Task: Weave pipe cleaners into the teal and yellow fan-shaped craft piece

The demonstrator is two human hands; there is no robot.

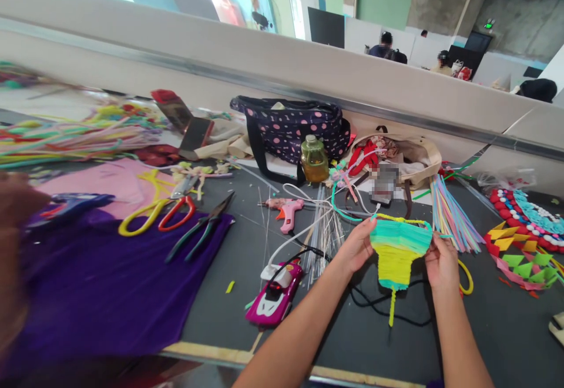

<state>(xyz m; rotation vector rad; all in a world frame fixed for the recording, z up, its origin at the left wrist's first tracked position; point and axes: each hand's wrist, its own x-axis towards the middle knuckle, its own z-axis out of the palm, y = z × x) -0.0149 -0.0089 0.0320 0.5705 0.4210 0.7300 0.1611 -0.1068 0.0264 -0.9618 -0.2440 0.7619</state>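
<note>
Between both hands, above the dark table, a pipe-cleaner craft piece (pixel 396 253) hangs upright. It has a wide teal top, a narrower yellow lower part, a teal band, and a yellow stem pointing down. My left hand (pixel 359 246) pinches its upper left corner, where a teal strand curves up and away. At the upper right corner my right hand (pixel 443 258) grips the edge, a short teal end sticking out past the fingers. Clear glue sticks (pixel 324 253) lie left of the piece. Beside my right wrist shows a yellow scissor handle (pixel 467 277).
A pink glue gun (pixel 288 213), a purple car-shaped power strip (pixel 277 300) and black cables lie left. Pliers (pixel 202 232) rest on purple cloth (pixel 145 288). A bottle (pixel 314 161) stands before a dotted bag (pixel 282 129). Another person's blurred arm (pixel 13 247) is far left.
</note>
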